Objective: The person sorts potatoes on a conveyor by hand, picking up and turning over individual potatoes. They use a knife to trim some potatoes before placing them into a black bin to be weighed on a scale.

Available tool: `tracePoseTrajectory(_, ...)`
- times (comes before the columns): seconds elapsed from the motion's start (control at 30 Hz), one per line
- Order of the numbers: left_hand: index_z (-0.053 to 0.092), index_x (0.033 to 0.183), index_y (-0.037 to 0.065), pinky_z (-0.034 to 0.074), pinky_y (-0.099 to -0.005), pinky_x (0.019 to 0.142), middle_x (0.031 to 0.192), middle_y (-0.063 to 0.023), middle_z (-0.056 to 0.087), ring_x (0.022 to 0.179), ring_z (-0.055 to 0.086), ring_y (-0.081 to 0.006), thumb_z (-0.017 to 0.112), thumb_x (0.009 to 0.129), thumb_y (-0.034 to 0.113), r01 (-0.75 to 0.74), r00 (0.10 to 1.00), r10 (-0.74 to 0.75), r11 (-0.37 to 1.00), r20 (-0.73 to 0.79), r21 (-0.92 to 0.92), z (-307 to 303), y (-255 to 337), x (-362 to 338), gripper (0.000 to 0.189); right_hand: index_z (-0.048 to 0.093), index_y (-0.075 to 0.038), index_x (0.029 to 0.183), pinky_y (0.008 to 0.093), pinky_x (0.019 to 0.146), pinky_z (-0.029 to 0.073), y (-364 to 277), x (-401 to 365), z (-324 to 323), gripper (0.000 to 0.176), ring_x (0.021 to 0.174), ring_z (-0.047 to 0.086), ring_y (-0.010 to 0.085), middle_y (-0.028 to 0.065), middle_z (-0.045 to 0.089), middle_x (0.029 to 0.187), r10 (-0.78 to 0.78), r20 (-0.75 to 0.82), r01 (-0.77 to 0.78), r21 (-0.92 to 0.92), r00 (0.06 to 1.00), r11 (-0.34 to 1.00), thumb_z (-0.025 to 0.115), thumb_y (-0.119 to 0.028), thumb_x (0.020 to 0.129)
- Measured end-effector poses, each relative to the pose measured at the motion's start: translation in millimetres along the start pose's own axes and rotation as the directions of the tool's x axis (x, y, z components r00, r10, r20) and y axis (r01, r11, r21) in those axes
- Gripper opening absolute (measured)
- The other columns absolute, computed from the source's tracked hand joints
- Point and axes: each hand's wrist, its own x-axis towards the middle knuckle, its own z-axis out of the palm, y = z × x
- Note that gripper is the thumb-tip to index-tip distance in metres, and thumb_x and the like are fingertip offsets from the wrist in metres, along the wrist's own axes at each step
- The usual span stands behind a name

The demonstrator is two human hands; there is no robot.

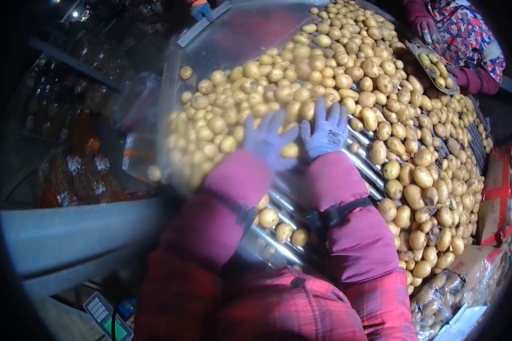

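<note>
A broad heap of potatoes (392,113) covers a sorting table with metal rollers (279,245). My left hand (267,139), in a light purple glove and somewhat blurred, lies spread over potatoes at the heap's near edge. Beside it on the right, my right hand (327,131) is stretched out flat in the same kind of glove, fingertips against potatoes. Neither hand grips anything. One potato (290,150) sits in the gap between the hands. Below my forearms, a few loose potatoes (268,217) rest on the rollers.
A co-worker's gloved hand (424,25) is at upper right, near a scoop (438,71) holding potatoes. Another gloved hand (201,10) shows at the far edge. A blue metal beam (85,233), a scale (105,315) and bagged potatoes (444,290) are around the table.
</note>
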Motion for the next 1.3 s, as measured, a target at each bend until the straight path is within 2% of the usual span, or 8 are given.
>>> tracePoseTrajectory(0.1, 0.039, 0.137, 0.030, 0.016, -0.0614, 0.104, 0.143, -0.0147, 0.030, 0.134, 0.027, -0.0345, 0.065, 0.068, 0.056, 0.054, 0.998, -0.055, 0.997, -0.022, -0.057, 15, -29, 19, 0.078, 0.045, -0.014, 0.131, 0.0527, 0.092, 0.038, -3, 25, 22, 0.065, 0.119, 0.038, 0.0447, 0.0260, 0.036, 0.132, -0.055, -0.137, 0.074, 0.139, 0.989, 0.987, 0.064, -0.036, 0.073)
tracePoseTrajectory(0.17, 0.036, 0.139, 0.030, 0.018, -0.0608, 0.104, 0.145, -0.0158, 0.026, 0.135, 0.025, -0.0349, 0.063, 0.071, 0.059, -0.061, 0.966, 0.120, 0.967, -0.228, 0.249, 25, -55, 25, 0.079, 0.046, -0.015, 0.130, 0.0518, 0.094, 0.036, -8, 40, 23, 0.063, 0.122, 0.036, 0.0432, 0.0256, 0.032, 0.135, -0.032, -0.074, 0.042, 0.150, 0.997, 0.988, 0.064, -0.037, 0.074)
tracePoseTrajectory(0.2, 0.034, 0.141, 0.031, 0.021, -0.0614, 0.103, 0.146, -0.0169, 0.026, 0.136, 0.023, -0.0348, 0.061, 0.072, 0.062, 0.136, 0.990, -0.136, 0.990, 0.024, 0.033, -2, -50, 37, 0.079, 0.046, -0.015, 0.131, 0.0512, 0.096, 0.035, -10, 46, 26, 0.063, 0.124, 0.033, 0.0422, 0.0249, 0.031, 0.137, -0.048, -0.052, 0.054, 0.118, 0.997, 0.992, 0.064, -0.037, 0.075)
tracePoseTrajectory(0.57, 0.046, 0.134, 0.017, 0.019, -0.0588, 0.104, 0.138, -0.0174, 0.038, 0.130, 0.031, -0.0345, 0.060, 0.071, 0.060, 0.336, 0.931, -0.338, 0.941, -0.140, -0.037, 18, -92, 55, 0.077, 0.046, -0.026, 0.131, 0.0503, 0.096, 0.034, -19, 83, 33, 0.057, 0.133, 0.024, 0.0379, 0.0184, 0.028, 0.143, -0.101, 0.117, 0.099, 0.024, 0.988, 0.995, 0.063, -0.040, 0.077)
tracePoseTrajectory(0.7, 0.052, 0.126, 0.011, 0.033, -0.0561, 0.094, 0.127, -0.0216, 0.046, 0.117, 0.043, -0.0413, 0.066, 0.072, 0.043, 0.272, 0.866, -0.232, 0.962, -0.444, 0.027, 4, -30, 20, 0.064, 0.046, -0.026, 0.132, 0.0503, 0.095, 0.035, -18, 81, 33, 0.060, 0.134, 0.022, 0.0387, 0.0187, 0.027, 0.143, -0.092, 0.135, 0.088, 0.039, 0.987, 0.995, 0.062, -0.040, 0.076)
tracePoseTrajectory(0.97, 0.056, 0.122, 0.015, 0.027, -0.0561, 0.100, 0.131, -0.0195, 0.043, 0.122, 0.038, -0.0413, 0.066, 0.070, 0.046, -0.025, 0.999, 0.014, 0.942, -0.037, -0.334, -33, 80, -146, 0.062, 0.047, -0.020, 0.132, 0.0431, 0.109, 0.026, 44, 59, 14, 0.062, 0.132, 0.030, 0.0364, 0.0127, 0.035, 0.143, -0.259, 0.230, 0.205, 0.234, 0.938, 0.951, 0.054, -0.049, 0.077)
tracePoseTrajectory(1.27, 0.050, 0.129, 0.022, 0.024, -0.0540, 0.103, 0.140, -0.0145, 0.037, 0.133, 0.026, -0.0381, 0.065, 0.070, 0.048, 0.101, 0.992, -0.102, 0.995, 0.080, 0.022, 0, 34, -150, 0.066, 0.049, -0.015, 0.129, 0.0443, 0.101, 0.037, 93, -48, -67, 0.061, 0.120, 0.043, 0.0390, 0.0147, 0.042, 0.135, -0.333, 0.444, 0.133, 0.423, 0.832, 0.896, 0.059, -0.046, 0.078)
tracePoseTrajectory(1.3, 0.049, 0.130, 0.022, 0.026, -0.0531, 0.102, 0.140, -0.0150, 0.036, 0.134, 0.026, -0.0369, 0.065, 0.071, 0.047, 0.102, 0.994, -0.102, 0.995, 0.027, 0.007, -8, 25, -149, 0.066, 0.051, -0.013, 0.125, 0.0434, 0.097, 0.041, 91, -67, -91, 0.054, 0.118, 0.045, 0.0385, 0.0166, 0.045, 0.130, -0.519, 0.337, 0.340, 0.465, 0.785, 0.817, 0.057, -0.042, 0.081)
